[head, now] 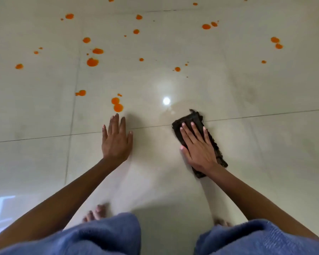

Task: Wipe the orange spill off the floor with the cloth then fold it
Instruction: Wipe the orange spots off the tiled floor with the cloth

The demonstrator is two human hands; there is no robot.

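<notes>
The dark cloth [191,120] lies flat on the floor [265,148] right of centre, a narrow strip running from upper left to lower right across a grout line [265,113]. The right hand [199,150] presses down on it, palm flat, fingers [186,134] straight and slightly spread. The hand covers the cloth's middle, so only its far end, its frayed right edge and a small near corner by the wrist show. How many layers it has cannot be told.

The orange spill [92,62] is scattered as separate drops over the upper half of the frame, from the left side to the upper right, and a few at the top edge are cut off. The closest pair of drops [117,105] sits just beyond the fingertips of the left hand [116,142], well left of the cloth. That hand rests flat on the floor at centre left, fingers straight, the middle ones close together, little finger and thumb set apart.

Between the 2 hands is bare tile, with a bright light reflection [166,100] just above it. Bare tile also runs from the cloth to the right edge, with faint smudges at upper right that are hard to make out. Along the bottom, blue fabric [103,234] over the knees hides the floor. Blurred toes [97,213] show at lower left.
</notes>
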